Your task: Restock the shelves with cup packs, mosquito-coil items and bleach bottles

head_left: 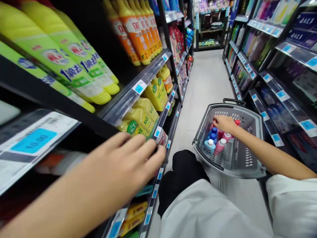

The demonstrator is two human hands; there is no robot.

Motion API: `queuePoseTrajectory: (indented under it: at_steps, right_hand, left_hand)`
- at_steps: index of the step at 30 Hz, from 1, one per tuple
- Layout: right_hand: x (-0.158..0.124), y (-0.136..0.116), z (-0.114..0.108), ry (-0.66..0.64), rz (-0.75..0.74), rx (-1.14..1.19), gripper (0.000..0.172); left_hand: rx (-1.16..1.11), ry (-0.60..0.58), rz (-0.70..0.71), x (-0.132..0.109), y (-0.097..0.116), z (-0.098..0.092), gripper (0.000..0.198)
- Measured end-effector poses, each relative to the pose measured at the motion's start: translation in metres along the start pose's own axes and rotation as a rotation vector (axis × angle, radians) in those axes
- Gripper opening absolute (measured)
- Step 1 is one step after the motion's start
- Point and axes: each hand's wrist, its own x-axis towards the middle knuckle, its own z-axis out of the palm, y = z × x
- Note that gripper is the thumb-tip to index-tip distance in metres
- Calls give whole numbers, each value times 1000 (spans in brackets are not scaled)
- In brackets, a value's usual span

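The left hand (119, 162) reaches a small package (160, 137) on the shelf (128, 99), grip I cannot tell; the right hand (224, 124) lies open above bottles (213, 138) in the gray basket (237, 109).

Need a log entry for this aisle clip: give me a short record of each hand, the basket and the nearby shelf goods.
Place: shop aisle
Left hand: reaching toward the shelf edge, beside yellow AXE bottles
Right hand: over the basket's contents
Basket: grey plastic shopping basket
Contents: blue-capped bottles, pink bottle
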Motion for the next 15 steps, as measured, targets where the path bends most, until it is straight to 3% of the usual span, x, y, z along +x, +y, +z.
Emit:
queuePoseTrajectory:
  at_steps: [3,8,11,15]
  right_hand:
    - [-8,23,52,-198,43,-39,38]
    - [-29,48,119,-420,93,-36,44]
    - [-36,55,145,-460,128,0,41]
    - [-42,52,164,-423,193,53,40]
  left_hand:
    - [39,-117,167,17,31,21,28]
    - [-68,-269,54,13,58,74,22]
    - [-183,-306,-42,-5,70,106,21]
    - [-325,-254,-200,-41,86,144,24]
